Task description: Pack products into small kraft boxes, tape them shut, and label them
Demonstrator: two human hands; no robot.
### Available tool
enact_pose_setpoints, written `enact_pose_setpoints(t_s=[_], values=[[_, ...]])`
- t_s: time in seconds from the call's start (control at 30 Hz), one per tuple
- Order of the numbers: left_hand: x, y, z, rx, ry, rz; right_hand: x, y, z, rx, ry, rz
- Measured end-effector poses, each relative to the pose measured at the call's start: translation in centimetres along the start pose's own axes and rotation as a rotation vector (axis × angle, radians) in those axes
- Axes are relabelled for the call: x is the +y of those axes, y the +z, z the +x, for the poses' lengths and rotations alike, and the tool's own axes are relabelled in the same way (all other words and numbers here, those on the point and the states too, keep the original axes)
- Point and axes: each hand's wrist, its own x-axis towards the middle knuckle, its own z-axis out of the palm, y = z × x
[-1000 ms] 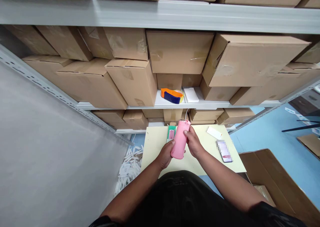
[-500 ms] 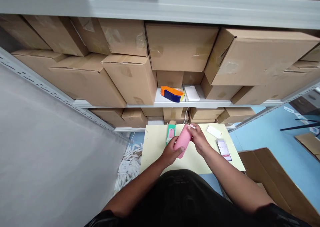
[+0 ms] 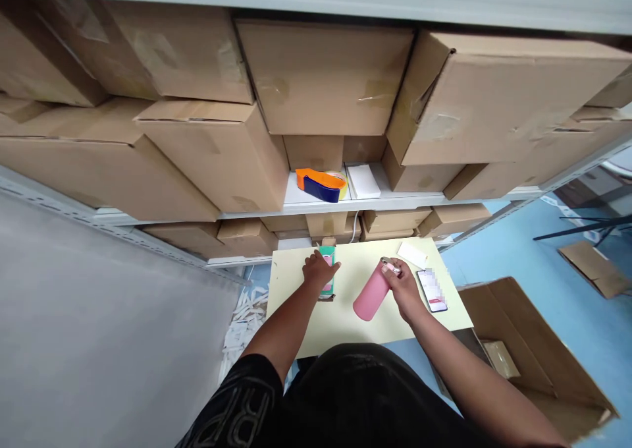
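The pink bottle [image 3: 371,295] is tilted above the pale yellow table [image 3: 296,326], its silvery top toward the upper right. My right hand [image 3: 402,288] grips it near that top; a small whitish part shows by the fingers, too small to name. Over at the left, my left hand [image 3: 318,268] reaches to a green box [image 3: 326,290] with a pink picture on it. Its thumb and fingers are spread over the box, partly covering it. Whether the fingertips touch the box I cannot tell.
A phone [image 3: 432,291] and a white box [image 3: 413,254] lie on the table's right side. Shelving with cardboard boxes [image 3: 326,79] rises in front, holding an orange-and-blue tape dispenser [image 3: 322,186]. A large open carton [image 3: 538,349] stands at right; white scraps [image 3: 244,329] lie at left.
My left hand has let go of the bottle and moved left to the green box. My right hand keeps the bottle, now slightly farther right. The view has shifted too.
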Motion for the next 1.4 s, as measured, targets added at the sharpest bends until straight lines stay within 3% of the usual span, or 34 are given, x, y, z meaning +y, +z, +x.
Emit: enact_pose_setpoints(t_s=[0.13, 0.3, 0.57, 0.7, 0.83, 0.97, 1.07, 1.23, 1.4], values=[[0.7, 1.8, 2.1, -0.021, -0.031, 0.061, 1.0, -1.8, 0.2, 0.013, 0.000, -0.021], [0.2, 3.2, 2.2, -0.028, -0.035, 0.078, 2.3, -3.4, 0.2, 0.029, 0.042, -0.037], [-0.6, 2.9, 1.2, -0.040, -0.046, -0.002, 1.4, -2.0, 0.5, -0.070, -0.024, -0.015], [-1.4, 2.3, -0.8, 0.101, 0.096, -0.152, -0.5, -1.8, 1.5, -0.049, -0.076, 0.011], [-3.0, 3.2, -3.9, 0.265, 0.308, -0.305, -3.4, -1.9, 2.2, -0.016, -0.098, 0.129], [-4.2, 5.4, -6.0, 0.329, 0.383, -0.395, -6.5, -0.5, 1.6, -0.027, -0.154, 0.284], [-4.6, 6.9, -6.6, 0.338, 0.376, -0.421, -7.1, 1.6, 0.7, -0.052, -0.186, 0.290], [-4.9, 8.2, -7.1, 0.345, 0.420, -0.435, -4.9, 5.0, 0.1, -0.105, -0.258, 0.096], [-5.1, 8.2, -7.8, 0.351, 0.378, -0.413, -2.7, 5.9, 0.3, -0.058, -0.354, -0.110]])
